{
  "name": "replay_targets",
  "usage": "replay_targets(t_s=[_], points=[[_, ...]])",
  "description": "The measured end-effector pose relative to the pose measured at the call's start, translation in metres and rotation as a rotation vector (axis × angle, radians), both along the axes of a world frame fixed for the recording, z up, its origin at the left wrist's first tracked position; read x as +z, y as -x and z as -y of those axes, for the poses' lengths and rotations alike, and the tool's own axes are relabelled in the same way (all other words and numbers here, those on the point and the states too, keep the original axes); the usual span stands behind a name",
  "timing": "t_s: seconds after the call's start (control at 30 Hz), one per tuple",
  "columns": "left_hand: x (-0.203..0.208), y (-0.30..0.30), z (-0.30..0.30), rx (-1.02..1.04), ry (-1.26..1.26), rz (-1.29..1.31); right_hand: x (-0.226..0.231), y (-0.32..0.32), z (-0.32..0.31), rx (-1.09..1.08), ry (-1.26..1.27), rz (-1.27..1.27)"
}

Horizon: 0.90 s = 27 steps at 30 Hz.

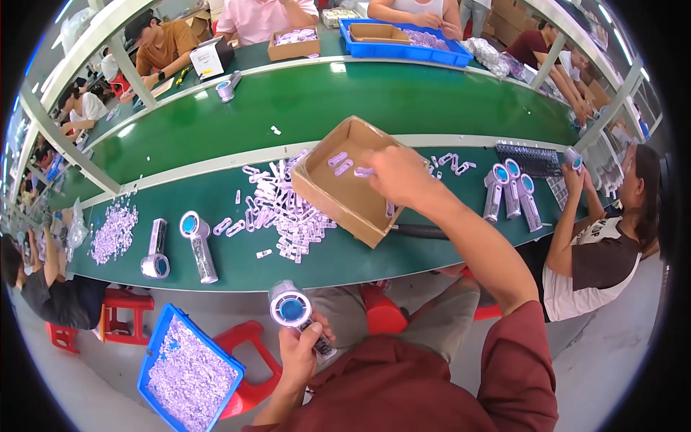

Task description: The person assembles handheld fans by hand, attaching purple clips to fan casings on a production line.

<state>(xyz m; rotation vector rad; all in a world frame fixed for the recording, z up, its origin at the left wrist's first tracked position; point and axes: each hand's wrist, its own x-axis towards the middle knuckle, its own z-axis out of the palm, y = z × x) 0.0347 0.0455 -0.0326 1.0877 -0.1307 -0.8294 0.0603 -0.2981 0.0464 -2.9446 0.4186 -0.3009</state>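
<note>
Along the green table (389,261), inside the cardboard box (337,207), a purple piece (362,173) lies at the right hand's (401,176) fingertips (pinched or not, I cannot tell), long axis roughly left-right; the left hand (301,351), farther off, clamps a round-headed device (291,309).

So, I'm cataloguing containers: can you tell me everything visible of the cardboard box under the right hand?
The box is plain brown, looks like cardboard, and is open-topped and rectangular, with low walls. It sits at an angle on the green table, one corner toward the person. Lilac pieces crowd its left side; a few similar ones lie inside. The right hand reaches in over its right side, hiding part of the rim. Whether it lies flat or is propped up is unclear.
</note>
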Motion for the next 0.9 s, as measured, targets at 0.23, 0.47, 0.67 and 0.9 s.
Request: replay_targets(t_s=[0.23, 0.47, 0.67, 0.9], points=[[0.014, 0.005, 0.010, -0.116, -0.010, 0.079, 0.046, 0.099, -0.085, 0.406, -0.654, 0.169], [0.033, 0.021, 0.021, -0.373, -0.006, 0.148, -0.026, 0.152, -0.146, 0.414, -1.427, 0.169], [0.047, 0.027, 0.029, -0.320, -0.031, 0.093, -0.080, 0.158, -0.171, 0.270, -1.941, 0.479], [0.049, 0.033, 0.029, -0.276, -0.111, 0.126, -0.086, 0.157, -0.175, 0.372, -1.836, 0.541]])
